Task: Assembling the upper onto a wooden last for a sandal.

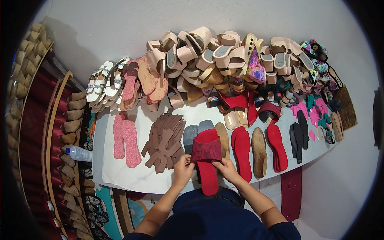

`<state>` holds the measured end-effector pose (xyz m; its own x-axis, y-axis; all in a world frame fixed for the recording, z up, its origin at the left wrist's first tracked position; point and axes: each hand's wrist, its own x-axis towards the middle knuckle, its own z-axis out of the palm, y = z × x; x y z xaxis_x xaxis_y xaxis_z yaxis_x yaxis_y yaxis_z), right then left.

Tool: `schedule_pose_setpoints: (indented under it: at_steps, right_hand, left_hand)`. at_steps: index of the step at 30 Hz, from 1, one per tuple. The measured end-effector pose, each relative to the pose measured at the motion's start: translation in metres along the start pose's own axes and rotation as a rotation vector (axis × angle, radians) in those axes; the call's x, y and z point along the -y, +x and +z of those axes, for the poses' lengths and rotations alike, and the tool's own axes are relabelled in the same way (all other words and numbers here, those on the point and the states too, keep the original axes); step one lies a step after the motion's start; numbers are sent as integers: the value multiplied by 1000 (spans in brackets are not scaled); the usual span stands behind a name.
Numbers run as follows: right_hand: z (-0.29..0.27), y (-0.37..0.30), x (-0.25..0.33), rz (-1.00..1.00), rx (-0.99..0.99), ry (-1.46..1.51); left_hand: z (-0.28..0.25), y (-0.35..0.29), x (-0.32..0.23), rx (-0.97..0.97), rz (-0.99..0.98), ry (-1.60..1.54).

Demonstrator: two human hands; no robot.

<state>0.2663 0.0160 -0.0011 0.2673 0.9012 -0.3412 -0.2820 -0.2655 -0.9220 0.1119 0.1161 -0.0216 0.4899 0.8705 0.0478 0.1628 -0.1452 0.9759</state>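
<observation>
A red slide sandal with a dark red lace strap is held at the table's front edge, close to my body. My left hand grips the strap's left lower edge. On the opposite edge, my right hand is closed with thumb and fingers on the strap. Behind the sandal lie grey soles and a wooden shoe last, both partly covered. To the right are red insoles, another wooden last and a stack of red soles.
Brown strap pieces and pink patterned soles lie left on the table. Heeled beige sandals are heaped along the back. White sandals stand far left. Black soles lie right. A shelf of wooden lasts borders the left.
</observation>
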Motion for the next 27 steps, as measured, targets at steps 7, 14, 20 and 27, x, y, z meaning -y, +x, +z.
schedule_pose_setpoints:
  at_steps: [7, 14, 20, 27]
  right_hand:
    - [7, -1, 8, 16, -30, -11]
    - [3, 0, 2, -1, -72, -29]
    - [3, 1, 3, 10, -92, -66]
    - [-4, 1, 11, -89, -107, -800]
  left_hand:
    - [15, -12, -1, 38, -150, -203]
    - [-1, -5, -3, 353, -254, -561]
    - [3, 0, -32, 431, -281, -511]
    - [9, -6, -21, 317, -349, -574]
